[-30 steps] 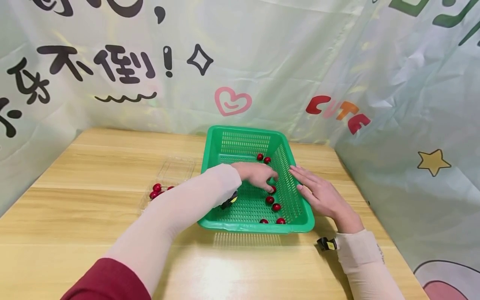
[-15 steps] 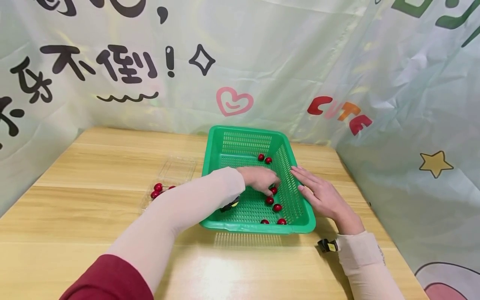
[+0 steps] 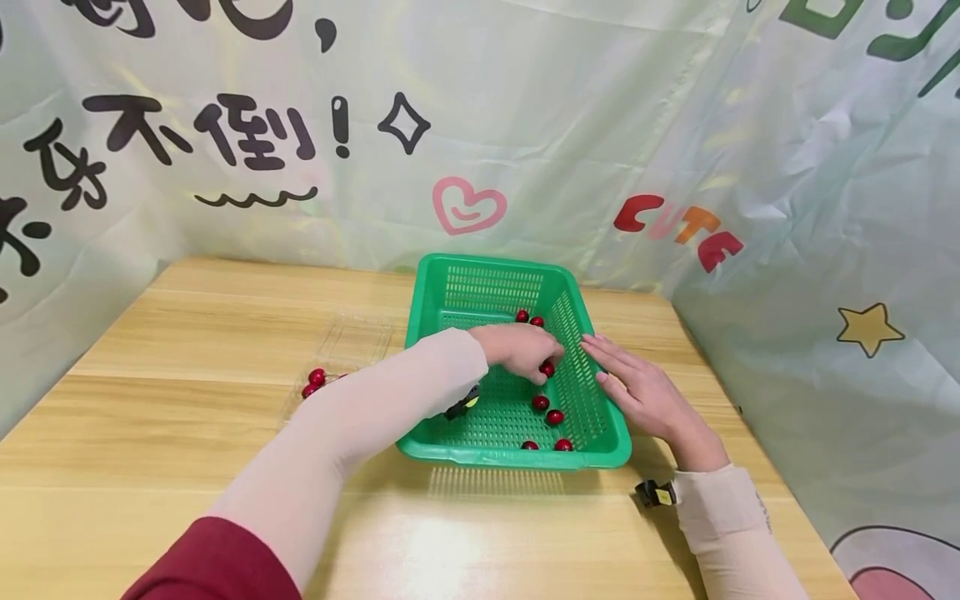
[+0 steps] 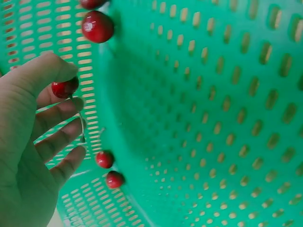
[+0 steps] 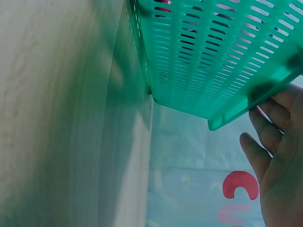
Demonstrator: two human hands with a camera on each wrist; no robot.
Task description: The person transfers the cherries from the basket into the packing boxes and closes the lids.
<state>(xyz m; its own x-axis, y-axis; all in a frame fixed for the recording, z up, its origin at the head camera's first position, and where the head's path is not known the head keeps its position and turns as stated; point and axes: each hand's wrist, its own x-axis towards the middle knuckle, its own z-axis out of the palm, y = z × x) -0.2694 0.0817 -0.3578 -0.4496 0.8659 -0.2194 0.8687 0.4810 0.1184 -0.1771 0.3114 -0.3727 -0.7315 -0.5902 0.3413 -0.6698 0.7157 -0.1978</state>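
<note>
From the head view, the left hand (image 3: 517,348) pinches a cherry (image 3: 548,368) inside the green basket (image 3: 517,457); loose cherries (image 3: 540,402) lie just nearer the person than that hand, and brushing them could set them rolling. Outside the basket, the right hand (image 3: 651,392) rests straight fingers against it.

In the left wrist view, the cherry sits between thumb and forefinger, its stem (image 4: 82,125) hanging across the other fingers; its smooth skin might slip from so small a pinch.

In the right wrist view, fingertips touch the basket without clasping it, so a knock from the left hand could shift it.
</note>
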